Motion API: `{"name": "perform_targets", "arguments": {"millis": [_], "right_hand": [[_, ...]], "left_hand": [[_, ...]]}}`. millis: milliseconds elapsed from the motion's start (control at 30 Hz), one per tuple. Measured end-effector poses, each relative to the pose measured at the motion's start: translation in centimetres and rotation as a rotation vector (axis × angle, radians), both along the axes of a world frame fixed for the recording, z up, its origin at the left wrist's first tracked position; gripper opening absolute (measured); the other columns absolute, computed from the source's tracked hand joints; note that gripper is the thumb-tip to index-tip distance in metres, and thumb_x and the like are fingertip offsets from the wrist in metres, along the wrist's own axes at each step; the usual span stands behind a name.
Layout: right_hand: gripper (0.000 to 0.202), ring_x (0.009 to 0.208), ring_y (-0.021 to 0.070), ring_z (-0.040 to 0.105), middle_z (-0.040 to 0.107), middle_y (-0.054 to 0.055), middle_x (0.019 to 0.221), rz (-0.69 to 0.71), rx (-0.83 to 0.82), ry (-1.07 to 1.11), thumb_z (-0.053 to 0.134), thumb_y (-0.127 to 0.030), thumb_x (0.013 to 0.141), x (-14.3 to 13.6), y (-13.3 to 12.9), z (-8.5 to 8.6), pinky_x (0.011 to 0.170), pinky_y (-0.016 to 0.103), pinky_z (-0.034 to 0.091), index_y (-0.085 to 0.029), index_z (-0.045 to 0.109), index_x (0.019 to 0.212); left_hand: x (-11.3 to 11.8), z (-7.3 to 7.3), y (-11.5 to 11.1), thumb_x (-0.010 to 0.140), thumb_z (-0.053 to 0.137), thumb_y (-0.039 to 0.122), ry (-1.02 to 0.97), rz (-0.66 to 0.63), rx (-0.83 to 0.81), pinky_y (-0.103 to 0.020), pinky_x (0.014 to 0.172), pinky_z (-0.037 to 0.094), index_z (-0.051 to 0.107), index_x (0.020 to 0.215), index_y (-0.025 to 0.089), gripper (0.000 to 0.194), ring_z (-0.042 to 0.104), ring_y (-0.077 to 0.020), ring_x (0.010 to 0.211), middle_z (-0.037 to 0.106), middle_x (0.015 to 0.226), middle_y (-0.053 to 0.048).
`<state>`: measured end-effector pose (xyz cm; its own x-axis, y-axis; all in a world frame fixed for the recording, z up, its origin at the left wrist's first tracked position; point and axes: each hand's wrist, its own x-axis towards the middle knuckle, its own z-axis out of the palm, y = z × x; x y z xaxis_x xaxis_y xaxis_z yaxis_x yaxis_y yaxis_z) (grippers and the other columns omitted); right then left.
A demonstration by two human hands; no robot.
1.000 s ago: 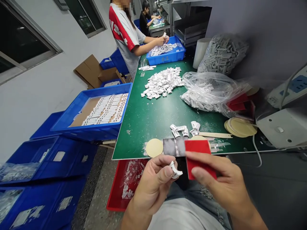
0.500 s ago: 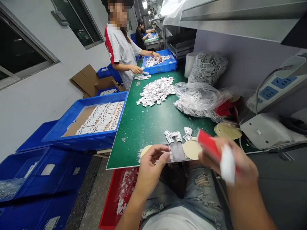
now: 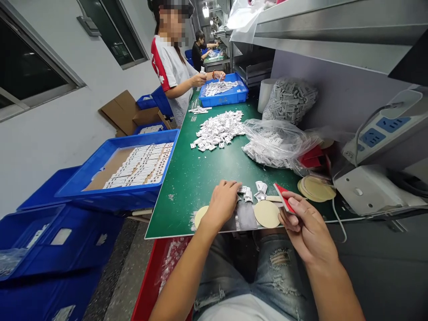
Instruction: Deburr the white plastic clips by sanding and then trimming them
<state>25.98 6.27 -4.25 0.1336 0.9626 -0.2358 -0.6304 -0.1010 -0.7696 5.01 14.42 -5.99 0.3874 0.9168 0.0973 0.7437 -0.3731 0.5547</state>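
My left hand (image 3: 224, 203) reaches over the front of the green table, its bent fingers together at a small group of white plastic parts (image 3: 247, 195). The thumb is hidden, and the hand covers part of the group. Another pair of white plastic parts (image 3: 260, 189) lies just to the right. Between thumb and fingers, my right hand (image 3: 302, 220) grips a flat red block (image 3: 283, 198) with a pale edge. Close to it are a round cream disc (image 3: 266, 214) and a grey patch (image 3: 245, 216) at the table edge. A second cream disc (image 3: 200, 216) is partly behind my left forearm.
A heap of white parts (image 3: 219, 129) and a clear bag of parts (image 3: 272, 149) lie farther up the green table (image 3: 187, 178). Blue bins (image 3: 110, 196) stand left, and a red bin (image 3: 150, 272) below. A co-worker (image 3: 175, 67) handles parts at a blue tray (image 3: 224, 99).
My left hand has moved forward onto the white parts. My right hand has turned and steadied with the red block; the blurred white piece at it is out of sight. The co-worker's hands have risen.
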Motion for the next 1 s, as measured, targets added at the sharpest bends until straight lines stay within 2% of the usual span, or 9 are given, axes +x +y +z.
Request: {"name": "perform_targets", "arguments": {"millis": [100,267,400,500,633,733,833,867,1000], "right_hand": [[0.028,0.045,0.0011,0.035,0.046,-0.007,0.051,0.001,-0.021,-0.038,0.085,-0.036,0.076,0.1,-0.3,-0.1,0.043,0.01,0.024,-0.017,0.076,0.094],[0.028,0.045,0.0007,0.036,0.046,-0.007,0.052,0.053,-0.011,-0.069,0.086,-0.038,0.075,-0.9,-0.4,-0.4,0.043,0.01,0.025,-0.018,0.078,0.093],[0.023,0.044,0.0003,0.041,0.056,-0.004,0.056,0.094,0.048,-0.09,0.084,-0.04,0.078,-2.0,-0.4,-0.5,0.043,0.01,0.026,-0.021,0.079,0.091],[0.019,0.042,0.0021,0.044,0.058,-0.004,0.053,0.158,0.13,-0.087,0.083,-0.044,0.079,-2.3,-1.1,-0.5,0.042,0.012,0.03,-0.027,0.081,0.088],[0.023,0.039,0.0087,0.048,0.062,-0.001,0.05,0.346,0.223,-0.085,0.08,-0.049,0.079,-2.3,-3.1,0.7,0.04,0.02,0.036,-0.028,0.083,0.088],[0.021,0.049,0.0121,0.058,0.072,0.004,0.065,0.576,0.345,-0.103,0.074,-0.045,0.087,-2.4,-3.8,2.3,0.049,0.023,0.045,-0.03,0.083,0.098],[0.022,0.071,0.0197,0.074,0.079,0.006,0.078,0.961,0.659,-0.075,0.076,-0.043,0.086,-2.7,-2.7,3.8,0.066,0.027,0.055,-0.031,0.083,0.103],[0.022,0.078,0.0215,0.076,0.08,0.006,0.083,0.983,0.713,-0.126,0.077,-0.039,0.085,-2.9,-2.2,4.2,0.07,0.027,0.057,-0.03,0.083,0.105],[0.034,0.068,0.0121,0.072,0.081,-0.002,0.09,0.357,0.484,-0.497,0.075,-0.024,0.088,-3.2,-0.8,5.1,0.066,0.02,0.055,-0.039,0.076,0.118]], "left_hand": [[-0.9,0.2,0.3,0.093,0.045,0.005,-0.005,-0.027,-0.027,-0.043,0.104,0.039,0.068,0.124,0.02,0.041,0.053,-0.0278,0.118,0.067,0.134,-0.011],[-2.4,0.8,0.8,0.085,0.057,0.007,-0.147,0.011,-0.095,-0.04,0.099,0.04,0.073,0.101,0.022,0.027,0.054,-0.0267,0.108,0.071,0.108,-0.009],[-3.0,1.8,0.4,0.079,0.069,0.017,-0.406,0.091,-0.175,-0.035,0.088,0.044,0.068,0.086,0.021,0.008,0.055,-0.0234,0.093,0.066,0.092,-0.005],[-2.8,2.7,-1.7,0.08,0.073,0.034,-0.685,0.128,-0.304,-0.029,0.072,0.047,0.062,0.087,0.02,0.019,0.057,-0.0172,0.077,0.062,0.084,-0.002],[-1.7,4.0,-6.0,0.083,0.066,0.049,-1.017,0.186,-0.493,-0.02,0.057,0.043,0.058,0.102,0.021,0.035,0.051,-0.01,0.064,0.057,0.081,0.001],[-0.9,5.2,-8.7,0.08,0.076,0.041,-1.391,0.281,-0.79,-0.015,0.056,0.042,0.064,0.106,0.021,0.035,0.053,-0.0068,0.065,0.056,0.079,0.002],[-0.4,6.3,-10.4,0.069,0.09,0.026,-1.782,0.357,-1.136,-0.011,0.054,0.043,0.071,0.101,0.018,0.038,0.055,-0.0045,0.064,0.06,0.078,0.001],[-0.3,6.5,-10.8,0.068,0.091,0.024,-1.824,0.36,-1.199,-0.009,0.051,0.042,0.072,0.099,0.016,0.037,0.053,-0.0029,0.06,0.06,0.076,0.001],[-0.4,7.0,-11.4,0.065,0.094,0.021,-1.782,0.426,-1.257,-0.006,0.041,0.032,0.073,0.087,0.011,0.032,0.044,0.0013,0.05,0.061,0.074,0.0]]}}
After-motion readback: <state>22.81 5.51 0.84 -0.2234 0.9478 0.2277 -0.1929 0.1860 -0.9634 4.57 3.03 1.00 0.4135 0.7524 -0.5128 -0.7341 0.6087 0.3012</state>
